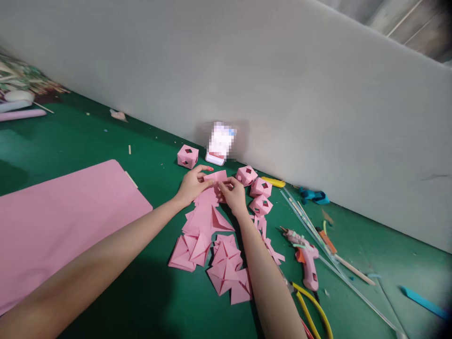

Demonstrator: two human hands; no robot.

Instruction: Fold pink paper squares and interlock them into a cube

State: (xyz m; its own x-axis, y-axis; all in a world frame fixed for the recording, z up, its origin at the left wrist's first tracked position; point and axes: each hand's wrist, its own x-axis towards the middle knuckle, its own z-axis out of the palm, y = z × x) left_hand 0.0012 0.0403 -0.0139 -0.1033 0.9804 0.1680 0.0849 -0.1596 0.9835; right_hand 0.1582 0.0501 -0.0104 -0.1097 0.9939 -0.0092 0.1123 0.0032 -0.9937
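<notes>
Both hands are on a piece of pink folded paper (216, 177) near the wall, just in front of the phone. My left hand (193, 186) grips its left side between thumb and fingers, the index finger stretched along the top. At its right edge, my right hand (233, 192) pinches the same paper. Folded pink pieces (192, 249) lie in loose stacks below the hands, and another pile (226, 266) sits beside them. Finished-looking pink paper balls with diamond holes stand around: one (188, 156) to the left, several (261, 187) to the right.
A lit phone (221, 143) leans on the grey wall. A large pink sheet (70, 221) covers the left of the green table. To the right lie a pink glue gun (305, 259), yellow-handled pliers (314, 306), clear glue sticks (314, 230) and a blue strip (423, 301).
</notes>
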